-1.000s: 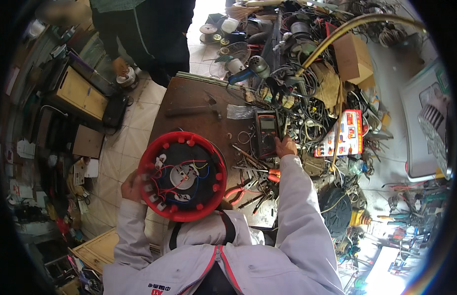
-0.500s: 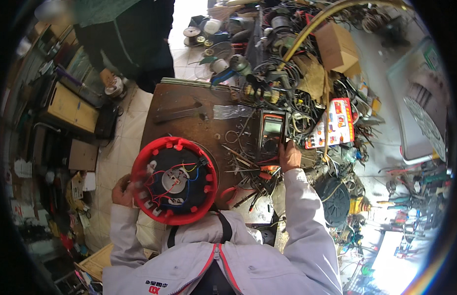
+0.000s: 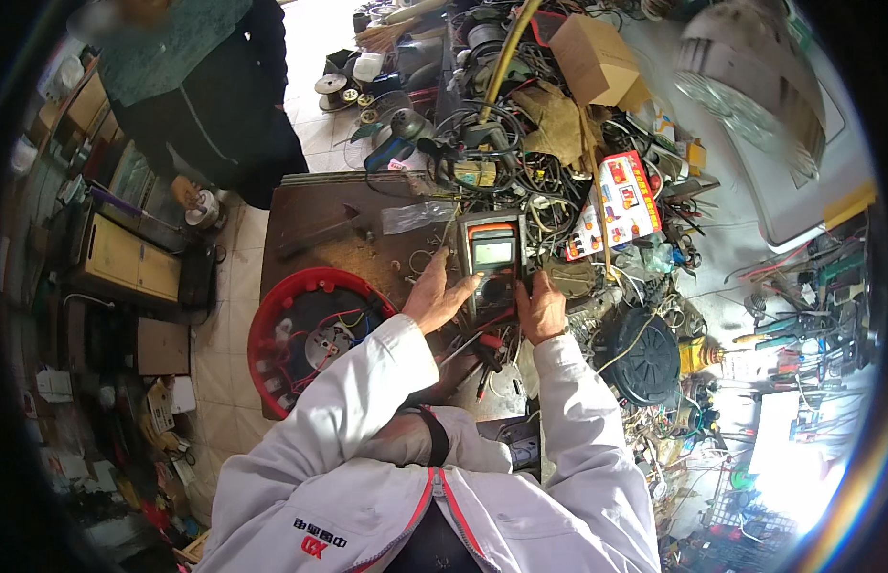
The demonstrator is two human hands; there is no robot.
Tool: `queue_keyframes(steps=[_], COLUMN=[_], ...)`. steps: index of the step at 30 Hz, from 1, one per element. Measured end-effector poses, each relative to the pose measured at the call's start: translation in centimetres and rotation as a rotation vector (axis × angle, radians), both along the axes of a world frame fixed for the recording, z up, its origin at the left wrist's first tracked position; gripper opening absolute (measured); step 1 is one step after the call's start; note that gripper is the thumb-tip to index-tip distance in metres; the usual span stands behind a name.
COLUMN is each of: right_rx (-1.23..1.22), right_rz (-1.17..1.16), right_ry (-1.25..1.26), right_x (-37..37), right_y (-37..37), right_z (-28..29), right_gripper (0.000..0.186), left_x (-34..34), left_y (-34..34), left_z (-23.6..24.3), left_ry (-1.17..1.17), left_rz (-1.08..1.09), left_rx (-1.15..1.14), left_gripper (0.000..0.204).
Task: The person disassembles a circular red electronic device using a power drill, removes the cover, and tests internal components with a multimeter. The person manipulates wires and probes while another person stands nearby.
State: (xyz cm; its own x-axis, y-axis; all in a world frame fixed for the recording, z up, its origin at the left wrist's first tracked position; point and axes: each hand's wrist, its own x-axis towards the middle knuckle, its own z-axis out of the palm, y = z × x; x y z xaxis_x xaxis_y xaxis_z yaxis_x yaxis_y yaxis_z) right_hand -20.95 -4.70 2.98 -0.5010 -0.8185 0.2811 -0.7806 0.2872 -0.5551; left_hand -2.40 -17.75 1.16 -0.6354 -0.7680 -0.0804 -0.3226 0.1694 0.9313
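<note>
A dark rectangular handheld multimeter with orange-red trim and a lit pale screen (image 3: 492, 253) lies straight ahead of the person, between the two hands, its long axis running away from the body and its screen at the far end. The left hand (image 3: 438, 298) is at its near left corner, spread wide: one digit reaches over the lower face, just below the screen, while another points upward beside the left edge. Whether the reaching tip presses on the face or only hangs above it, I cannot tell. The right hand (image 3: 541, 306) is at the near right edge with its fingers drawn fairly close together; whether they grip the case or merely rest against it is hidden. Neither hand is clearly nearer, though the left one overlaps the face more. The meter thus lies just beyond both palms, slightly right of the jacket's middle line. Left of it, well apart, a red ring-shaped plastic housing with a black inside and coloured wires (image 3: 259, 349) is partly covered by the left pale grey sleeve (image 3: 372, 377). A red-handled tool (image 3: 490, 340) lies just nearer the body than the meter, and a crumpled clear plastic bag (image 3: 417, 217) lies beyond the left hand, on the dark brown tabletop (image 3: 296, 210).
</note>
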Motion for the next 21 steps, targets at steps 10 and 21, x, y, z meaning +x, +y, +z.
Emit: queue_keyframes(steps=[10,21], right_rx=[-0.171,0.078], right_rz=[-0.08,0.008], right_ry=[0.132,-0.046], right_x=[3.6,5.1], right_y=[1.3,0.3], right_z=[1.7,1.0], right_gripper=[0.036,0.031], left_x=[-1.5,-1.9], left_y=[0.2,0.2], left_z=[0.0,-0.5], left_ry=[0.109,0.09], left_rz=[-0.03,-0.039], left_rx=[0.089,-0.052], left_gripper=[0.053,0.042])
